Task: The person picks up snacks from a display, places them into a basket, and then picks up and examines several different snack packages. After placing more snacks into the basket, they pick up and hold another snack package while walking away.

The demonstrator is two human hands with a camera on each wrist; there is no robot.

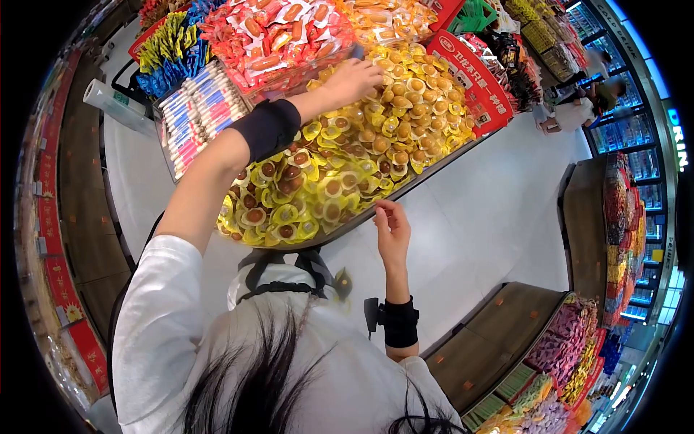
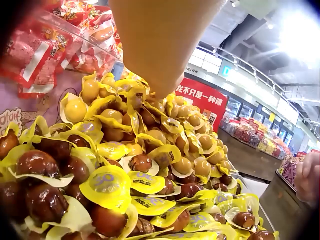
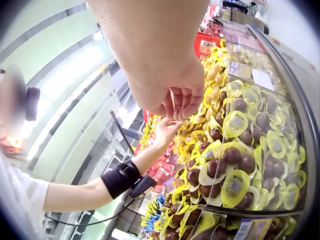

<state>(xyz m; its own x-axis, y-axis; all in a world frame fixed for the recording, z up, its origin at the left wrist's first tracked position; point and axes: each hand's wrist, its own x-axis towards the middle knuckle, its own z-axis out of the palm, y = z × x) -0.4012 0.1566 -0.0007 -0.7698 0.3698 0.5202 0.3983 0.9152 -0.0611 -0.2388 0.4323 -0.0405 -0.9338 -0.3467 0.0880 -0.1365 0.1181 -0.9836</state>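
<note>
A big pile of small packaged eggs in yellow-edged clear packs fills a display bin, tan ones at the back and dark brown ones nearer. My left hand reaches across the bin, its extended fingers at the top of the tan eggs. In the left wrist view the forearm and heel of the hand hide those fingers. My right hand hangs at the bin's near edge, fingers loosely curled, holding nothing. From the right wrist view, the right hand overlaps part of the pile, with the left hand beyond it.
Red-wrapped sausages lie in a clear tray behind the left forearm, with packs of white-tipped sticks beside it. A red sign lines the bin's far right. Wooden snack stands flank the aisle; people stand near drink coolers.
</note>
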